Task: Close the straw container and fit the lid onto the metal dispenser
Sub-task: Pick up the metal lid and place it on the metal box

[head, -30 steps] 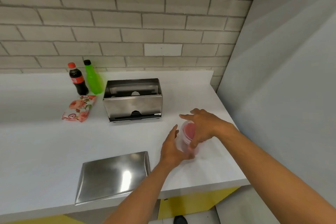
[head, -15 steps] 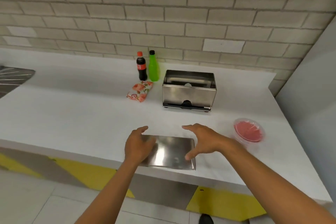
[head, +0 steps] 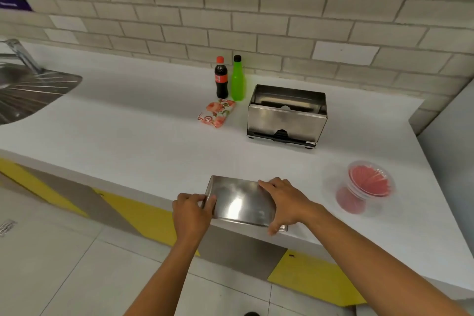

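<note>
A flat shiny metal lid lies at the front edge of the white counter. My left hand grips its left end, and my right hand grips its right end. The open metal dispenser stands farther back, its top uncovered. To the right sits the clear straw container, full of red straws, with its clear lid on.
A cola bottle and a green bottle stand by the brick wall. A floral packet lies in front of them. A steel sink is at the far left. A grey panel rises on the right.
Both hands left the straw container, crossed left to the metal lid and closed on its two ends. The view pulled back and swung left.
</note>
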### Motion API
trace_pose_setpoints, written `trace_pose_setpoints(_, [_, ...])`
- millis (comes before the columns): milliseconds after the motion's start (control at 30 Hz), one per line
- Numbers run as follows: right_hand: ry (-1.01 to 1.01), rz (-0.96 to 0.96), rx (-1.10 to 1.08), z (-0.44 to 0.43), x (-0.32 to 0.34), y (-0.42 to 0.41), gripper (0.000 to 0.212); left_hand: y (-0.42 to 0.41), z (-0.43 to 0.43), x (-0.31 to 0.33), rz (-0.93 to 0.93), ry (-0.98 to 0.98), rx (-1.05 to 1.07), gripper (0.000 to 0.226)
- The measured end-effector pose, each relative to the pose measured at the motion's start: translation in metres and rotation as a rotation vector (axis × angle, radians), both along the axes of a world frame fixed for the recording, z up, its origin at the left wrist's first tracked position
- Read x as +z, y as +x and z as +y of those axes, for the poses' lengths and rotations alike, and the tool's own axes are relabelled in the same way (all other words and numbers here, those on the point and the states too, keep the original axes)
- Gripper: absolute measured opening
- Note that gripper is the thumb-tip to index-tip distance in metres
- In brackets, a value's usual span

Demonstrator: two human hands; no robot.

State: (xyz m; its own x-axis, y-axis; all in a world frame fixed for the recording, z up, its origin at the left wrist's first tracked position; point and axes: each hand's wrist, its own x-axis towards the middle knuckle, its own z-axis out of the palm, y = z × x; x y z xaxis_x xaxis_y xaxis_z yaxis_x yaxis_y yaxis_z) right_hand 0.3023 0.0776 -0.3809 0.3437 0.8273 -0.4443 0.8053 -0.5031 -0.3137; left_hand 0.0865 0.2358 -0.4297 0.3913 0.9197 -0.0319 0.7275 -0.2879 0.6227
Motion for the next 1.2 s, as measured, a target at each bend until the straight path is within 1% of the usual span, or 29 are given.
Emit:
trace_pose_setpoints(67, [0.008,-0.002,0.029,-0.003,0.000,0.000,0.147,-0.003,-0.005,-0.002,-0.051,-0.073,0.066,0.041])
trace_pose_setpoints(133, [0.024,-0.002,0.043,-0.005,0.000,-0.002,0.144,-0.007,-0.010,-0.001,-0.202,-0.243,0.172,0.042])
trace_pose_setpoints(200, [0.044,0.002,0.043,-0.004,0.000,-0.003,0.142,-0.009,-0.014,0.004,-0.332,-0.439,0.270,0.048])
trace_pose_setpoints(267, [0.050,0.022,0.046,-0.008,-0.001,-0.002,0.143,-0.011,-0.021,0.009,-0.382,-0.539,0.316,0.057])
trace_pose_setpoints(333, [0.056,0.052,0.046,-0.013,-0.003,-0.001,0.144,-0.017,-0.025,0.012,-0.473,-0.637,0.360,0.060])
trace_pose_setpoints(367, [0.064,0.069,0.042,-0.016,-0.004,-0.001,0.144,-0.020,-0.026,0.013,-0.515,-0.694,0.360,0.057])
trace_pose_setpoints(400, [0.075,0.084,0.036,-0.019,-0.005,0.000,0.144,-0.024,-0.027,0.016,-0.532,-0.750,0.337,0.048])
trace_pose_setpoints(467, [0.085,0.107,0.018,-0.025,-0.006,0.002,0.144,-0.028,-0.030,0.024,-0.504,-0.833,0.224,0.024])
trace_pose_setpoints(500, [0.086,0.116,0.006,-0.028,-0.007,0.003,0.145,-0.030,-0.031,0.026,-0.505,-0.856,0.170,0.019])
trace_pose_setpoints(533, [0.089,0.125,-0.011,-0.032,-0.007,0.004,0.146,-0.031,-0.032,0.028,-0.522,-0.875,0.130,0.020])
trace_pose_setpoints(633, [0.114,0.148,-0.091,-0.043,-0.004,0.006,0.150,-0.033,-0.035,0.035,-0.629,-0.940,0.068,0.030])
trace_pose_setpoints(700, [0.142,0.198,-0.152,-0.048,0.001,0.010,0.153,-0.032,-0.035,0.040,-0.671,-0.943,0.056,0.031])
trace_pose_setpoints(833, [0.246,0.496,-0.391,-0.052,0.021,0.021,0.146,-0.026,-0.026,0.051,-0.728,-0.907,0.024,0.024])
trace_pose_setpoints(900, [0.281,0.576,-0.472,-0.051,0.032,0.031,0.137,-0.021,-0.015,0.056,-0.759,-0.916,-0.003,0.026])
trace_pose_setpoints(933, [0.299,0.595,-0.507,-0.050,0.037,0.037,0.130,-0.017,-0.008,0.059,-0.769,-0.917,-0.019,0.027])
trace_pose_setpoints(967, [0.326,0.618,-0.550,-0.048,0.042,0.043,0.118,-0.011,-0.002,0.061,-0.774,-0.917,-0.035,0.029])
trace_pose_setpoints(1033, [0.408,0.658,-0.640,-0.044,0.050,0.058,0.084,0.006,0.011,0.067,-0.777,-0.915,-0.070,0.033])
trace_pose_setpoints(1100, [0.487,0.641,-0.700,-0.039,0.058,0.072,0.056,0.029,0.023,0.075,-0.764,-0.892,-0.100,0.032])
trace_pose_setpoints(1167, [0.551,0.593,-0.749,-0.033,0.068,0.086,0.043,0.056,0.035,0.084,-0.706,-0.840,-0.117,0.028])
trace_pose_setpoints(1200, [0.574,0.567,-0.776,-0.031,0.073,0.094,0.042,0.070,0.041,0.089,-0.670,-0.808,-0.122,0.028])
